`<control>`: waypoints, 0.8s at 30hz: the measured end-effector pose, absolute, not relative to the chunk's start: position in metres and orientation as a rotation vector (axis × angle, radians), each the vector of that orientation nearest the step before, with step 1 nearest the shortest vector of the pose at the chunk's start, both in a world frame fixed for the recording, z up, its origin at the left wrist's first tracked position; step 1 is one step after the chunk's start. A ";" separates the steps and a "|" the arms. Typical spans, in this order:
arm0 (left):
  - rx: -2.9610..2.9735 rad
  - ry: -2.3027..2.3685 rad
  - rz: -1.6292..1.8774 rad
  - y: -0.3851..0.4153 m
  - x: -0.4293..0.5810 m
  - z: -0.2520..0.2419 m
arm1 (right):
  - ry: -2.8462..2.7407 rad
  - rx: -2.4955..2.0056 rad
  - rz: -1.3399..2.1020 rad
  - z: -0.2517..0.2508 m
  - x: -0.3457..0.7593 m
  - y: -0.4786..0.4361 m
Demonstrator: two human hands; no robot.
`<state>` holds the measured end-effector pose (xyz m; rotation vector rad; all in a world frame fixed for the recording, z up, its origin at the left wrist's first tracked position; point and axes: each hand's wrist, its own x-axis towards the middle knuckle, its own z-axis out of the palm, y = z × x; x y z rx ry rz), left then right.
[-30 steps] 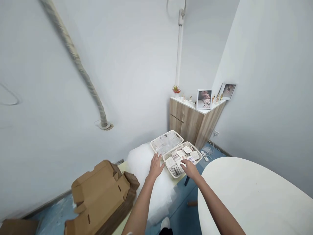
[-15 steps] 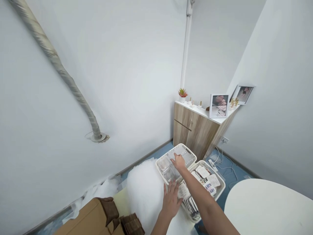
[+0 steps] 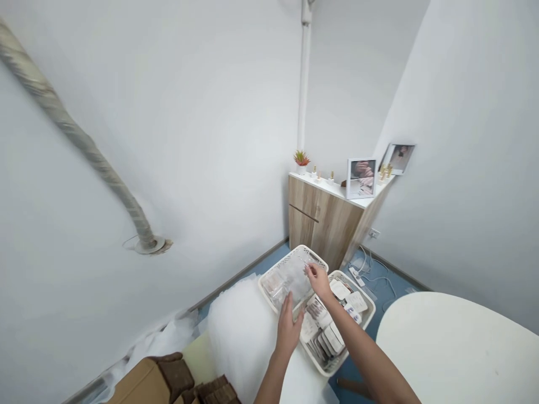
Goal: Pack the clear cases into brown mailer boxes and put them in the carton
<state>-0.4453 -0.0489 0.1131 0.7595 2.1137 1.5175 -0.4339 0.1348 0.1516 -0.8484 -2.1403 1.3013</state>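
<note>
My right hand (image 3: 318,279) is over the far white basket (image 3: 264,292), its fingers pinched on the edge of a clear plastic bag (image 3: 296,275). The bag spreads across the basket, above other clear packets (image 3: 275,283). At the basket's near edge is my left hand (image 3: 288,330), fingers stretched out and holding nothing. Beside it stands a second white basket (image 3: 370,311), filled with white cards and small packs (image 3: 356,302), several standing in a row. My right forearm crosses above this basket and hides part of it.
A white bulky wrapped bundle (image 3: 236,320) lies left of the baskets, with a brown cardboard box (image 3: 141,384) at lower left. A round white table (image 3: 458,348) stands at right. Behind are a wooden cabinet (image 3: 324,224) and a power strip with cables (image 3: 356,276) on the floor.
My right hand has closed on the clear bag and drawn it toward the basket's right side. My left hand has moved slightly up to the basket's near edge. The view has shifted right.
</note>
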 end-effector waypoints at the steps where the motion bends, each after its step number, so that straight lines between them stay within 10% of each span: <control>1: 0.605 1.955 1.654 -0.040 -0.445 0.119 | -1.997 -0.830 1.461 0.155 -0.416 0.138; 8: 0.111 0.824 1.820 0.028 -0.359 0.167 | -1.474 -0.991 1.889 0.173 -0.264 0.143; 16: 0.198 0.620 1.668 0.045 -0.201 0.174 | -2.082 -1.044 0.911 0.177 -0.098 0.120; 24: 0.416 0.869 1.529 0.052 -0.095 0.180 | -2.275 -1.018 0.750 0.177 0.007 0.096</control>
